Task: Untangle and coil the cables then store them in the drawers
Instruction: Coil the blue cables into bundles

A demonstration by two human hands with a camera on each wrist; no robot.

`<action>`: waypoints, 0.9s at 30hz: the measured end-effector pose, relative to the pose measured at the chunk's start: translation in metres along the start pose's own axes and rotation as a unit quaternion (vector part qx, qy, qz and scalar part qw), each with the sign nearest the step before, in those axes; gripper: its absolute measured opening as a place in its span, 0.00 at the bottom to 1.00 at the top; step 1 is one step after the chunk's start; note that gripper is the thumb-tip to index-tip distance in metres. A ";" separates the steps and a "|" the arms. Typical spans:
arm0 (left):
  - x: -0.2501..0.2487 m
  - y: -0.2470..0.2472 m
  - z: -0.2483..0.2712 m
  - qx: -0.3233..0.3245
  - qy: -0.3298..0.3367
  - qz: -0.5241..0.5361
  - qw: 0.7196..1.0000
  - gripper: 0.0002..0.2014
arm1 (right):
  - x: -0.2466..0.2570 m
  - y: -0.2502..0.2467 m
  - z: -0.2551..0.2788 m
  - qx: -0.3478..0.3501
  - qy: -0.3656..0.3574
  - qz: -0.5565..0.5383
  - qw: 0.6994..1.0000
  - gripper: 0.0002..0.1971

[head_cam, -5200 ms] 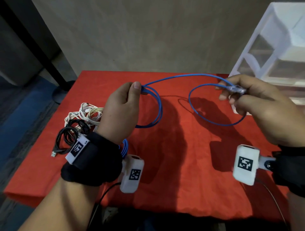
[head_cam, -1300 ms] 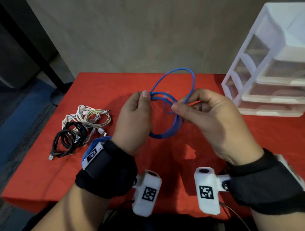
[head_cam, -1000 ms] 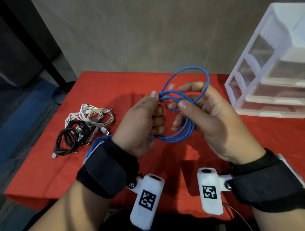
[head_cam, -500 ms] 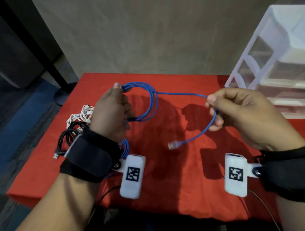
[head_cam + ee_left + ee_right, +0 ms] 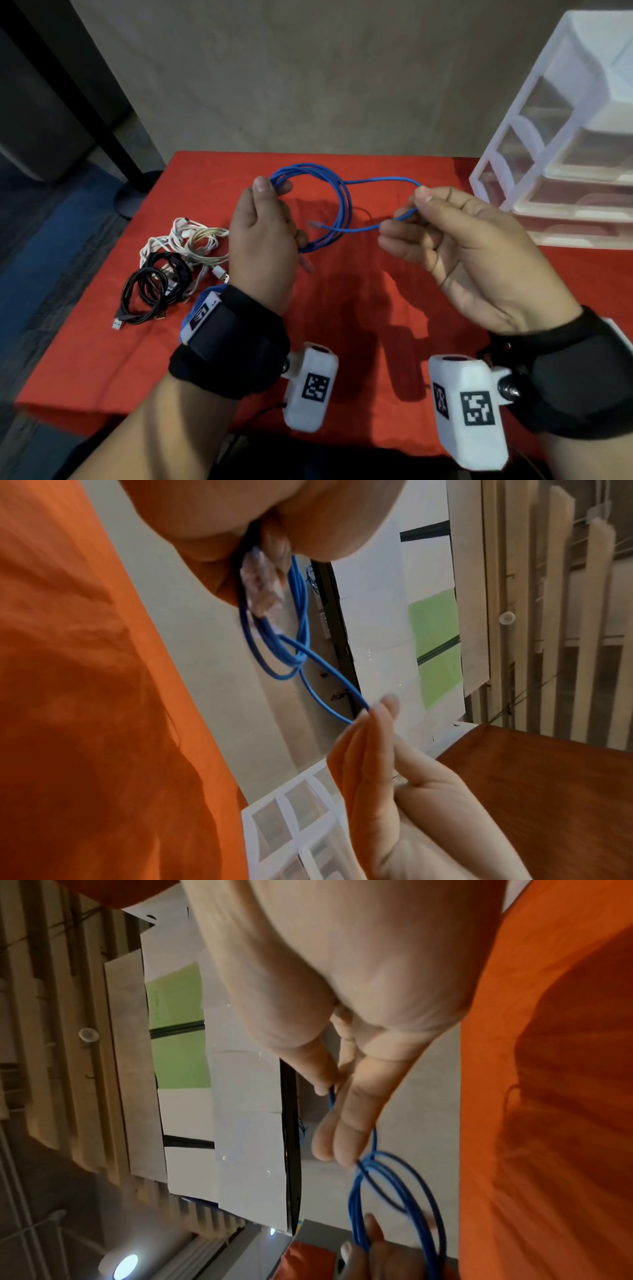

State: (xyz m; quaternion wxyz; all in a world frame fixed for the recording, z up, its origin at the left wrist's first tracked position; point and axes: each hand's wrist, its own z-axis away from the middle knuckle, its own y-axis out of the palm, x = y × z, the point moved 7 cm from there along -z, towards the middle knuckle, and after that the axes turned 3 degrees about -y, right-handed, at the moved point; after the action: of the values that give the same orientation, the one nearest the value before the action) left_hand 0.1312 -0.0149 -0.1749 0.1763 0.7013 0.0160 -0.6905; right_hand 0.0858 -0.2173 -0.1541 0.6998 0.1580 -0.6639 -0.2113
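Several loops of the blue cable (image 5: 337, 192) were pinched in the left hand (image 5: 262, 236) above the red desk (image 5: 359, 308); its loose tail was pinched by the right hand (image 5: 455, 240). If either pinch were eased, the coil could spring apart, and the free plug (image 5: 312, 224) could be snagged on a loop.

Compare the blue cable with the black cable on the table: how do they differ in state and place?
The blue cable is held in the air, its loops in the left hand and its loose tail pinched by the right hand; the black cable lies untouched on the red tablecloth. The blue cable is only partly coiled; the black cable is fully looped. Both form round loops.
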 end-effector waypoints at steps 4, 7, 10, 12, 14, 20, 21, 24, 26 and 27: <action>0.007 0.013 0.009 0.042 -0.022 0.049 0.998 0.18 | -0.017 0.012 0.003 0.034 0.018 0.008 0.999 0.04; 0.014 0.021 0.013 0.071 -0.063 0.086 0.992 0.17 | -0.028 0.014 0.004 0.029 -0.004 0.128 0.991 0.06; 0.018 0.026 0.014 0.102 -0.102 0.125 0.982 0.17 | -0.031 0.012 0.004 0.032 -0.050 0.264 0.963 0.02; 0.018 0.030 0.014 0.115 -0.123 0.169 0.971 0.17 | -0.030 0.012 0.004 0.054 -0.066 0.299 0.950 0.03; 0.017 0.030 0.014 0.109 -0.126 0.191 0.967 0.17 | -0.030 0.015 0.005 0.116 -0.068 0.347 0.928 0.05; 0.013 0.026 0.009 0.136 -0.133 0.180 0.965 0.18 | -0.010 -0.004 -0.001 0.096 -0.073 0.421 0.899 0.06; 0.011 0.027 0.010 0.155 -0.137 0.178 0.962 0.18 | -0.001 -0.009 -0.003 0.055 -0.089 0.395 0.913 0.07; 0.005 0.034 0.020 0.211 -0.112 0.106 0.965 0.18 | 0.016 -0.009 -0.003 0.027 -0.176 0.460 0.870 0.28; -0.001 0.035 0.024 0.219 -0.043 0.010 0.975 0.18 | 0.018 -0.002 0.000 0.056 -0.234 0.585 0.774 0.27; -0.006 0.035 0.027 0.224 0.002 -0.041 0.974 0.19 | 0.015 0.001 0.001 0.075 -0.245 0.627 0.736 0.23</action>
State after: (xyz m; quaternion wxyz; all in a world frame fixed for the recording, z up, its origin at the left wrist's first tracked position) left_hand 0.1142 -0.0541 -0.1611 -0.0138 0.7232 -0.1106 -0.6816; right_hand 0.0855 -0.2245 -0.1406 0.4727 -0.2994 -0.7749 0.2939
